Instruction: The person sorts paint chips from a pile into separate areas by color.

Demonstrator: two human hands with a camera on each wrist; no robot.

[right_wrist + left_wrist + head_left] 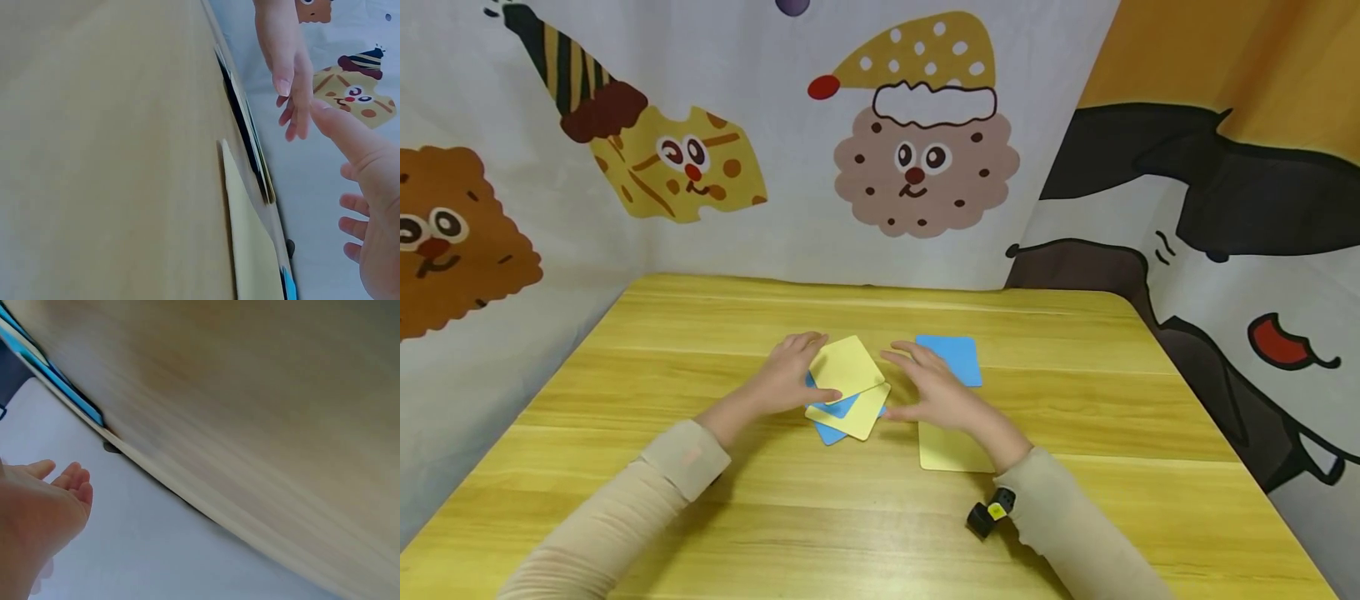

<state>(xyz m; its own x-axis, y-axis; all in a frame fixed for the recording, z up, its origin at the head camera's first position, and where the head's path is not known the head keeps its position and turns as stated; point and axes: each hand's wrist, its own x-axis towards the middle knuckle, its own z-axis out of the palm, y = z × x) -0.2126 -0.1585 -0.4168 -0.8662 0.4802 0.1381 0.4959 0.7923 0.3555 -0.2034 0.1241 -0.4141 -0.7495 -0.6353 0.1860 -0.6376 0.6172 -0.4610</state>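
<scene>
A fanned pile of square cards lies mid-table, with a yellow card (847,362) on top and another yellow card (865,414) and blue cards (831,434) showing below it. At the pile's left side is my left hand (786,375), thumb and fingers spread and overlapping the pile in the head view. My right hand (934,392) hovers to the pile's right, fingers spread, nothing held. It partly covers a yellow card (951,452) and a blue card (958,358). In the right wrist view, both hands, left (289,69) and right (375,200), appear raised above the cards.
The wooden table (850,517) runs back to a white cloth (797,242) printed with cartoon snacks. Another printed cloth (1247,292) hangs along the right side. A small black device (988,514) is fixed at the right sleeve (1067,508).
</scene>
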